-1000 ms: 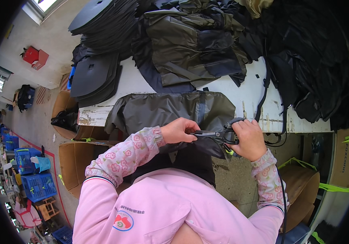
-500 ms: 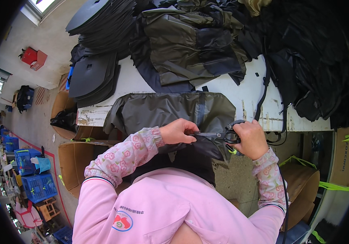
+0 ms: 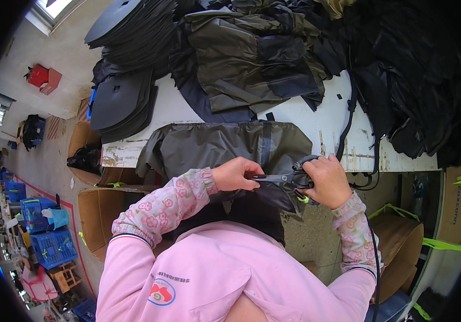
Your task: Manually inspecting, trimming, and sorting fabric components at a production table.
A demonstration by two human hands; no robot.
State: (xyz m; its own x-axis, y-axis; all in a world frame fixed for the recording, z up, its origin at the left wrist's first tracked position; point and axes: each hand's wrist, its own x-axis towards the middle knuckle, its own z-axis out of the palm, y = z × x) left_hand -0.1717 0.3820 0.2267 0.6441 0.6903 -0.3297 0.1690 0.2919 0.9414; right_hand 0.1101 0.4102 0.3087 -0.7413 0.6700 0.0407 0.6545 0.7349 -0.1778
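A dark olive fabric piece (image 3: 209, 142) drapes over the table's front edge toward my lap. My left hand (image 3: 236, 174) pinches a small dark bit of it between thumb and fingertips; the exact spot is partly hidden. In my right hand (image 3: 328, 181) is a pair of scissors (image 3: 279, 177) with dark handles, the fingers wrapped round the loops. Its blades point left, their tips right at my left fingertips. Whether the blades have fabric between them I cannot tell.
On the worn white table (image 3: 174, 102) lie a crumpled olive and black fabric pile (image 3: 230, 64), stacked black panels (image 3: 120, 104) and heaped black material (image 3: 402, 96) with straps. Cardboard boxes (image 3: 93, 220) stand below at left and right (image 3: 397, 241). Blue crates (image 3: 53, 247) are farther left.
My right hand has shifted slightly up and left with the scissors, whose handles have turned a little. My left hand keeps its pinch in nearly the same place.
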